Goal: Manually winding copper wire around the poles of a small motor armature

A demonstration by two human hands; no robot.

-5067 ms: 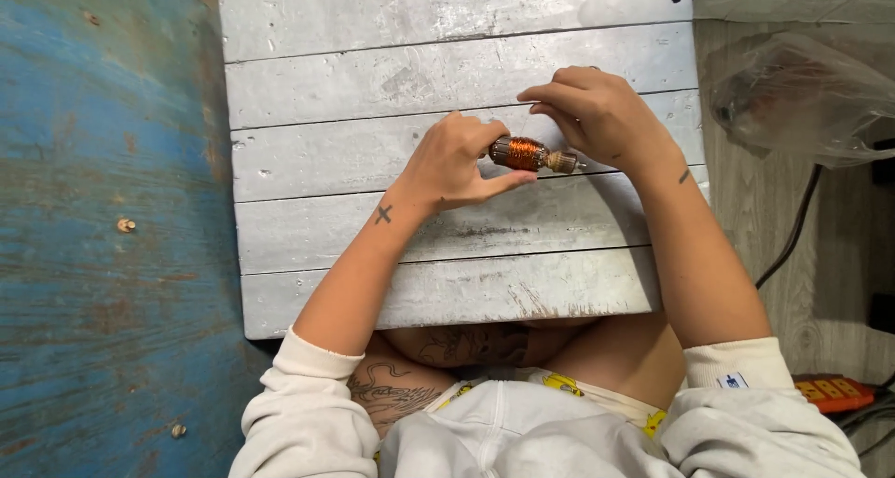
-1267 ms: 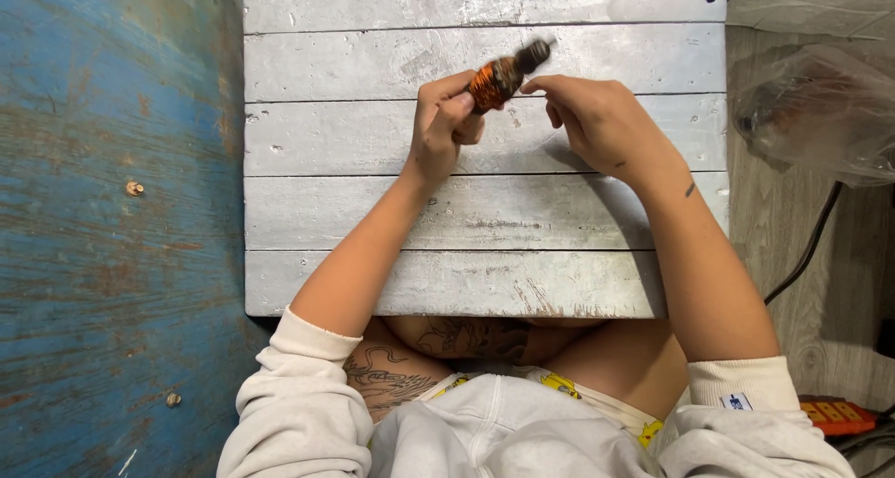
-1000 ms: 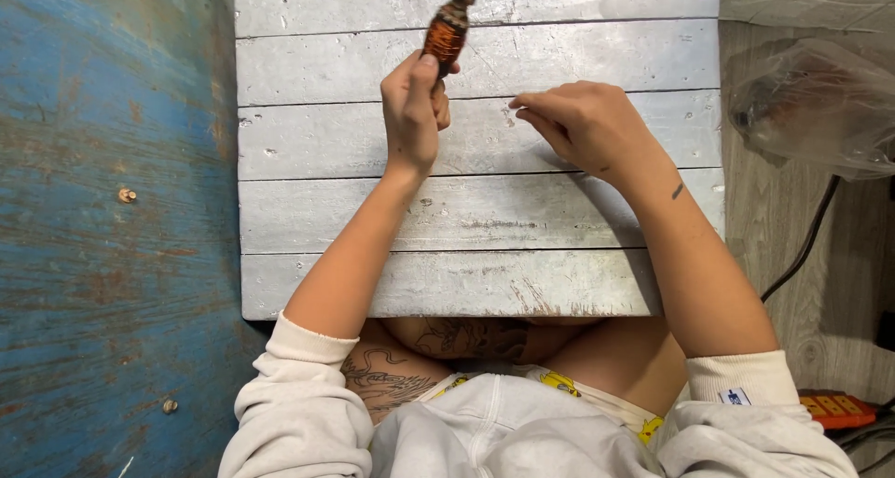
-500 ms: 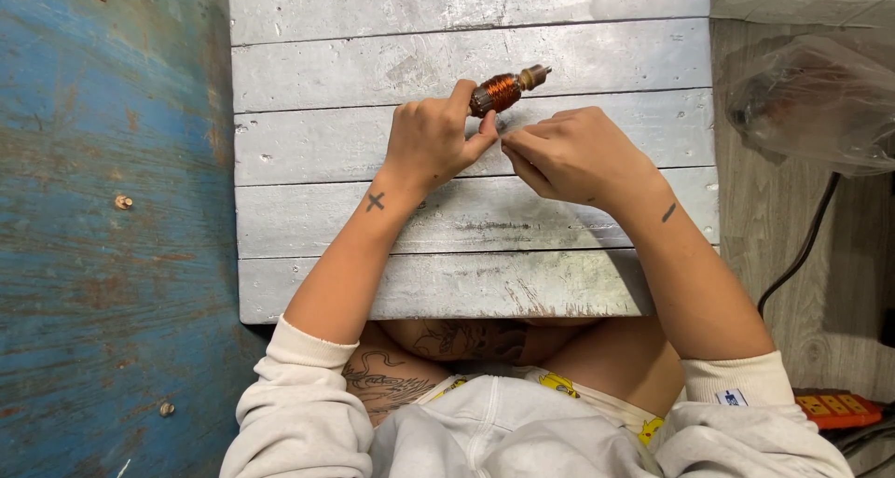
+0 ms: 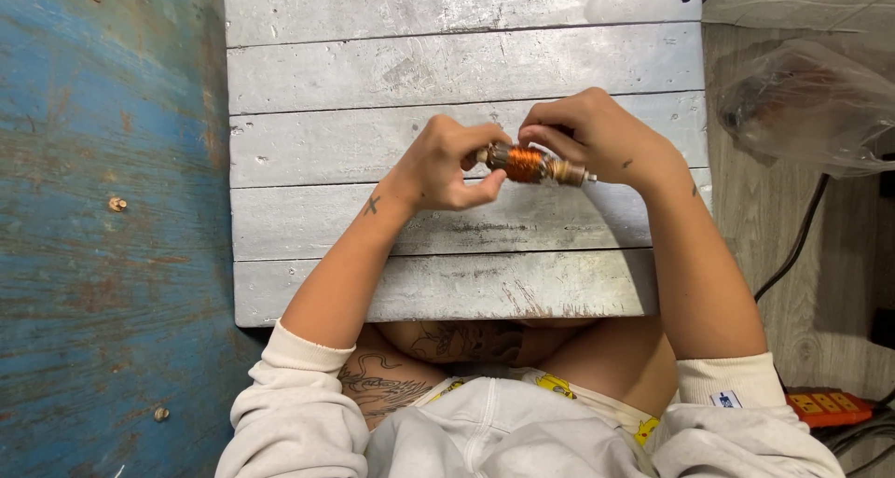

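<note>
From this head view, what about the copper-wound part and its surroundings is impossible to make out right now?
- Copper-wound rotor, head view: its left end is hidden by the left hand, part of its top by the right hand; winding detail too small.
- Clear plastic bag: contents blurred by the film.
- Orange power strip: partly hidden by the right sleeve.
- Black cable: its far end passes out of sight behind the bag.

Above the grey plank table [image 5: 447,68], your left hand [image 5: 447,166] and right hand [image 5: 597,138] pinch opposite ends of a small copper-wound motor armature [image 5: 533,164] lying level between them, with a clear plastic bag [image 5: 811,110] off the table's right edge.
</note>
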